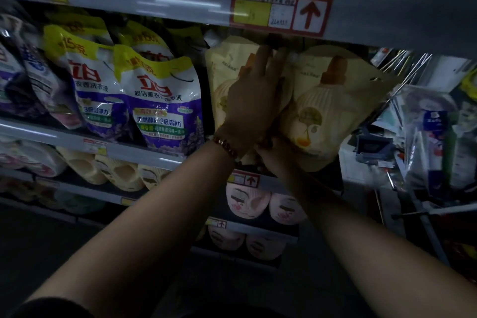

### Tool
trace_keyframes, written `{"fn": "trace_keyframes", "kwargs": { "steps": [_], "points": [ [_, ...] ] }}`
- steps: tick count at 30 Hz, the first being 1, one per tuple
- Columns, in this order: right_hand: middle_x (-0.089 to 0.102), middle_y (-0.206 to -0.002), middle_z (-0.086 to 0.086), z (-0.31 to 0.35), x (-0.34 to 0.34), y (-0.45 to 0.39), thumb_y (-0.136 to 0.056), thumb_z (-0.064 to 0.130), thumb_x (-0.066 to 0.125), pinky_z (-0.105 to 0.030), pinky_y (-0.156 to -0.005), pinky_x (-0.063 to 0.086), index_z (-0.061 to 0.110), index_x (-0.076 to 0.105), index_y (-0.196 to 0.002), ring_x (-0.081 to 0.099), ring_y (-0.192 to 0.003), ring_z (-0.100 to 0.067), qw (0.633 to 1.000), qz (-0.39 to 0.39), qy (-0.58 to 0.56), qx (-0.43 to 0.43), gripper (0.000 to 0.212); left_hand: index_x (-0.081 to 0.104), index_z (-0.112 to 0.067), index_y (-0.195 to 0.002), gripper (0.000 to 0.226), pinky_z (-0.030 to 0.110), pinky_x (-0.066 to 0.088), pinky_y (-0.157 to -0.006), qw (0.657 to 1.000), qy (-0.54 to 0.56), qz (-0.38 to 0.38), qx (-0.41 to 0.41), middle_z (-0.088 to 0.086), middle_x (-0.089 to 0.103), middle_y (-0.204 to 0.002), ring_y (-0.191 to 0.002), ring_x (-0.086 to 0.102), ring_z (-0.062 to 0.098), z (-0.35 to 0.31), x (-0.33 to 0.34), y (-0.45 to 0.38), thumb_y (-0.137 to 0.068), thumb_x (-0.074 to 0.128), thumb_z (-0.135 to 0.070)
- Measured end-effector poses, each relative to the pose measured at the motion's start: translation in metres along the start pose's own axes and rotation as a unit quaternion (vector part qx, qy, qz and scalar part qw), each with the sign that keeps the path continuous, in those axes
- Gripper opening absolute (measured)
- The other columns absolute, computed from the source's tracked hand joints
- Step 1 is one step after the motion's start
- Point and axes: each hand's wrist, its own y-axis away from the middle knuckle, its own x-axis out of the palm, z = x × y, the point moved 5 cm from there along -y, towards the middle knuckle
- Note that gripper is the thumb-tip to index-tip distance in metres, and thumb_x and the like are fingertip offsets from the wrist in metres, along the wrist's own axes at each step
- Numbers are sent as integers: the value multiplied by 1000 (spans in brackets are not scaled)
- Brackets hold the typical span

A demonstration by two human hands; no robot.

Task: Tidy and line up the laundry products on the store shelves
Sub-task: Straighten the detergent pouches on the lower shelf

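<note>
Both of my bare arms reach up and forward to the shelf. On my left wrist sits a red bead bracelet [225, 144]. My left hand [254, 100] lies flat with its fingers spread on a pale yellow pouch [227, 70], pressing on it, not closed around it. My right hand [268, 148] is tucked under my left one, at the bottom of a second yellow pouch [330, 108]; I cannot tell if it grips or only pushes. That pouch tilts to the right, near the right end of the shelf. To the left stand purple and white pouches [157, 100] in a row. Above is the upper shelf's front edge with a red arrow tag [281, 9].
</note>
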Motion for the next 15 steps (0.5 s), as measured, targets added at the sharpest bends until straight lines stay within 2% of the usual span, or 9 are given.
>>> {"fn": "trace_keyframes", "kwargs": {
  "steps": [2, 4, 6, 8, 10, 13, 15],
  "points": [
    [62, -92, 0, -2, 1, -4, -96, 33, 58, -32, -61, 59, 12, 54, -126, 66, -72, -16, 999, -17, 24, -12, 37, 57, -9, -135, 49, 31, 45, -52, 1000, -3, -22, 0, 21, 54, -134, -95, 63, 34, 3, -3, -3, -92, 43, -27],
    [67, -98, -7, -5, -2, -4, -95, 35, 58, -38, -70, 58, 8, 59, -118, 68, -84, -23, 992, -53, 99, -55, 36, 64, -7, -125, 36, 37, 50, -52, 999, 23, -44, -21, 18, 59, -124, -93, 63, 33, 8, -7, -3, -93, 51, -18],
    [68, -99, -8, -9, -5, -4, -95, 31, 57, -33, -74, 50, 7, 64, -109, 66, -93, -23, 975, -88, 187, -88, 28, 66, -5, -117, 27, 41, 51, -53, 996, 51, -68, -33, 16, 62, -117, -91, 63, 32, 13, -11, 0, -93, 57, -12],
    [69, -100, -8, -11, -6, -2, -95, 26, 56, -33, -78, 49, 8, 66, -106, 65, -95, -23, 962, -114, 223, -105, 23, 68, -4, -113, 23, 41, 51, -57, 992, 79, -93, -35, 15, 64, -111, -89, 63, 30, 15, -18, 6, -93, 57, -8],
    [69, -98, -10, -10, -7, 2, -94, 22, 55, -33, -78, 48, 8, 67, -103, 64, -94, -25, 951, -141, 239, -134, 21, 69, -2, -112, 23, 37, 51, -64, 986, 113, -118, -39, 15, 65, -107, -89, 62, 26, 16, -27, 11, -93, 56, -4],
    [69, -93, -11, -12, -5, 7, -95, 20, 52, -27, -74, 40, 7, 65, -100, 64, -90, -27, 944, -169, 245, -143, 19, 70, -3, -111, 21, 20, 44, -72, 978, 135, -148, -65, 14, 65, -106, -93, 58, 21, 21, -45, 16, -93, 58, -3],
    [70, -94, -10, -13, -3, 8, -95, 21, 51, -29, -75, 45, 8, 65, -100, 64, -91, -26, 950, -174, 226, -129, 20, 70, -7, -112, 23, 20, 44, -75, 977, 136, -149, -75, 10, 66, -110, -98, 60, 20, 21, -54, 17, -93, 58, -5]
  ]
}}
